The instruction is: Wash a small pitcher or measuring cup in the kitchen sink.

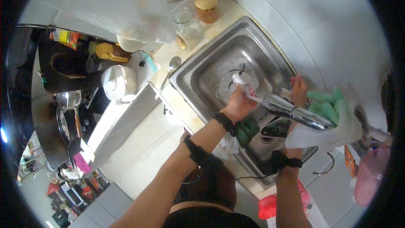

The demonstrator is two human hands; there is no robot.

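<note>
My left hand [242, 101] is over the stainless steel sink basin [202, 63], closed around a white plastic blade shaft [238, 78] with curved metal blades, beside the stream of water from the chrome faucet [297, 114]. A whitish disc shows beneath the blades; whether it is part of the same piece I cannot tell. My right hand [298, 90] is at the basin's right rim, behind the faucet, close to a small pale thing [285, 93]. Its grip is partly hidden.
Green rubber gloves [326, 104] hang right of the faucet. Glass jars [206, 8] and a ladle-like spoon [172, 66] lie on the counter beyond and left of the sink. A dark green bundle [247, 131] sits between the basins. A stove with pans [69, 101] stands far left.
</note>
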